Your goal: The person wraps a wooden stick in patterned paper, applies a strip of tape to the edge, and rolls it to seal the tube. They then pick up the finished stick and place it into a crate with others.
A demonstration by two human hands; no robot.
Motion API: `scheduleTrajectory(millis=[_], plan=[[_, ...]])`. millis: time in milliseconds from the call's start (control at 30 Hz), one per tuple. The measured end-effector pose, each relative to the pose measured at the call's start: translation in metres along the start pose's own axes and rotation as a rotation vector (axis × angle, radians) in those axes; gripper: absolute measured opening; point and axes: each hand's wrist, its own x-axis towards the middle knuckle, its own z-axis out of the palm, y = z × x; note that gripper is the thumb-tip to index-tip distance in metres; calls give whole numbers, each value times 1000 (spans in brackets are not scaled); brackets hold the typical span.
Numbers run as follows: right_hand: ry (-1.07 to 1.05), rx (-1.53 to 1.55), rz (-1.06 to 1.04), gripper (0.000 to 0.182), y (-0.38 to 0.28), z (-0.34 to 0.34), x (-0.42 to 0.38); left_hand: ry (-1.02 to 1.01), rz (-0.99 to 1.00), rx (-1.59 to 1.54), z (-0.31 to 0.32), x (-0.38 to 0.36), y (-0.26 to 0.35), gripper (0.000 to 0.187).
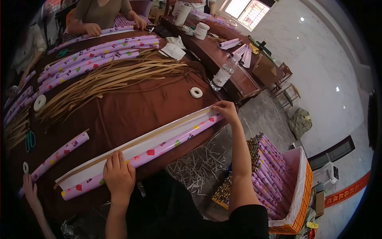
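In front of me lies a long, partly unrolled sheet of pink patterned wrapping paper [153, 152], its near side rolled and its white inner face showing. A thin brown strip [159, 133] runs lengthwise along the white face. My left hand [119, 173] rests over the roll toward its left end, fingers stretched across onto the white face and strip. At the far right end, my right hand [226, 109] pinches the paper's edge by the strip's tip; the fingertips partly hide the contact.
A heap of brown strips [115, 77] and finished-looking pink rolls [91, 51] lie beyond. Tape rolls [196, 92], a water bottle [225, 73] and green-handled scissors [30, 140] are around. Co-workers' hands [93, 30] work opposite and at left. An orange crate [300, 203] holds many rolls.
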Motion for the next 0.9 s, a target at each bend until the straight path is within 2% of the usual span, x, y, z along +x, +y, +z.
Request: scheduleTrajectory(millis=[233,433,667,767,833,900], plan=[[-2,-173,39,15,5,8,8,-27,-13,-12,-2,0,1,40],[-10,-222,-27,16,14,12,12,-20,-10,13,1,-2,0,39],[-16,-267,-10,18,12,13,12,-37,-23,-14,-1,0,0,40],[5,-297,-17,24,25,13,18,-26,-14,-2,0,-1,0,39],[124,-188,66,33,36,15,21,-29,-18,-10,0,-1,0,40],[185,-134,41,34,54,15,26,-35,-23,-6,-1,-1,1,40]])
